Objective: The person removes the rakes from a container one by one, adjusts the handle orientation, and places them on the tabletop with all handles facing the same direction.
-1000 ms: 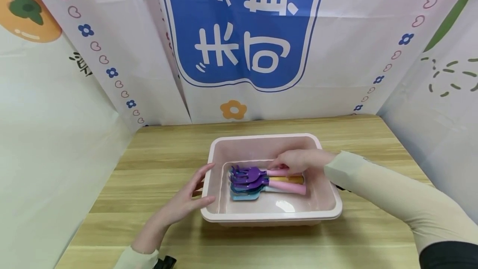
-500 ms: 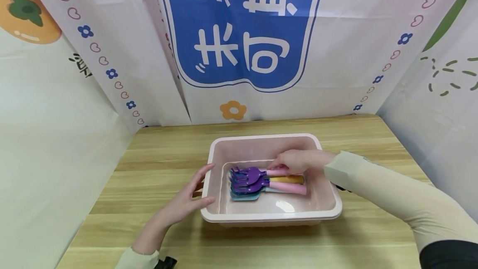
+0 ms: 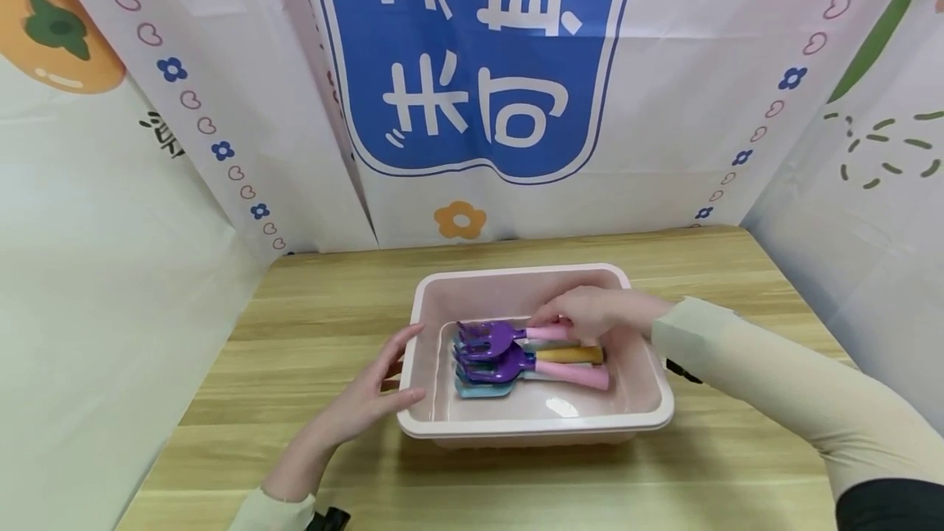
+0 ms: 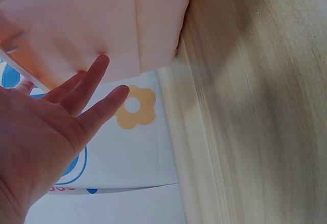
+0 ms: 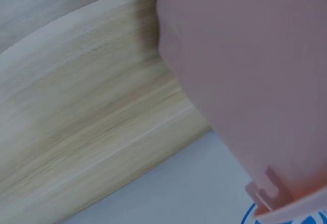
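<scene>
A pale pink plastic bin [image 3: 442, 428] sits in the middle of the wooden table [image 3: 317, 310]. Inside lies a stack of toy rakes and a shovel with purple and blue heads [image 3: 487, 355] and pink and yellow handles [image 3: 571, 365]. My right hand [image 3: 583, 314] reaches into the bin and pinches the pink handle of the topmost purple rake [image 3: 490, 336], whose head is raised a little off the stack. My left hand [image 3: 376, 388] lies flat against the bin's left outer wall [image 4: 102, 25], fingers [image 4: 94, 78] straight. The right wrist view shows only the bin's wall [image 5: 245, 81] and table.
Printed white cloth panels [image 3: 472, 80] with a blue sign enclose the table at the back and both sides. The table's front edge lies near my arms.
My right hand has lifted the top purple rake slightly by its handle, so its head has risen and tilted off the stack. My left hand has stayed against the bin.
</scene>
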Action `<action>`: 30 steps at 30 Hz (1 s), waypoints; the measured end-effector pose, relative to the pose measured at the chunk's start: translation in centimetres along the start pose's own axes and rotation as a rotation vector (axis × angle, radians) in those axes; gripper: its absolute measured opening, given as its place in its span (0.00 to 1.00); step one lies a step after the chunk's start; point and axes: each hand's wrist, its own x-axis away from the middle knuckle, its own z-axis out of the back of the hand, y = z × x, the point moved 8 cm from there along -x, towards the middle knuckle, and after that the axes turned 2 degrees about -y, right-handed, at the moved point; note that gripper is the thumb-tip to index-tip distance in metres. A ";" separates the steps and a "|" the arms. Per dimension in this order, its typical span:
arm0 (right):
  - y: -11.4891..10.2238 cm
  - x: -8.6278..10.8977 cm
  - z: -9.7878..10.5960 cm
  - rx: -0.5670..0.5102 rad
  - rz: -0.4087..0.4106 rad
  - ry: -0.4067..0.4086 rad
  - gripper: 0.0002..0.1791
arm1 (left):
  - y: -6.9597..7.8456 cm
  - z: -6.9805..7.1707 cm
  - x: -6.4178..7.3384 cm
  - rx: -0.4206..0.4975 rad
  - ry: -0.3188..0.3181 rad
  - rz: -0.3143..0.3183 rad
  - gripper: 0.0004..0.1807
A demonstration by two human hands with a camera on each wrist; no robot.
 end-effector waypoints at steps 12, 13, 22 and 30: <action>-2.4 3.4 4.3 -0.191 0.211 0.129 0.32 | 0.0 -0.1 0.0 0.015 -0.002 0.017 0.43; -2.5 3.9 4.6 -0.216 0.216 0.141 0.32 | -0.1 -0.1 0.0 0.016 -0.003 0.019 0.43; -2.0 8.7 7.3 -0.321 0.228 0.316 0.31 | 0.0 0.0 0.0 0.027 0.007 0.025 0.42; 0.3 11.6 8.6 -0.299 0.155 0.477 0.33 | -0.2 -0.1 0.1 0.033 0.011 0.034 0.42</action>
